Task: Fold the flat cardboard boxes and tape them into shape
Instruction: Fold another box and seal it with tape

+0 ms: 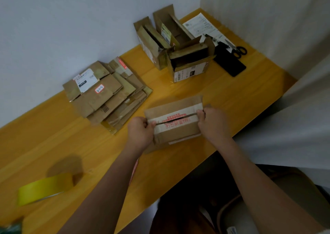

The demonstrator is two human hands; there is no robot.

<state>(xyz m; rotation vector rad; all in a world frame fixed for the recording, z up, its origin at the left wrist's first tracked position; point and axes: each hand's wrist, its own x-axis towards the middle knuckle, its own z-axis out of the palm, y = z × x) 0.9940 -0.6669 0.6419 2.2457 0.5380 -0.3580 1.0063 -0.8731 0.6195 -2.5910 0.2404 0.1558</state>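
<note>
A small cardboard box (175, 124) with white tape and red print stands on the yellow wooden table (223, 98) in front of me, its two top flaps nearly meeting along a dark slit. My left hand (141, 133) grips its left end, fingers curled over the flap edge. Its right end is gripped by my right hand (212, 123) in the same way. A stack of flat cardboard boxes (107, 96) lies at the back left. A roll of yellow tape (44, 189) lies near the front left.
Three open-topped folded boxes (175, 48) stand at the back right by the wall. Black scissors (239, 50), a dark phone (230, 62) and a printed sheet (201, 25) lie beyond them. A white curtain (294, 117) hangs at the right edge.
</note>
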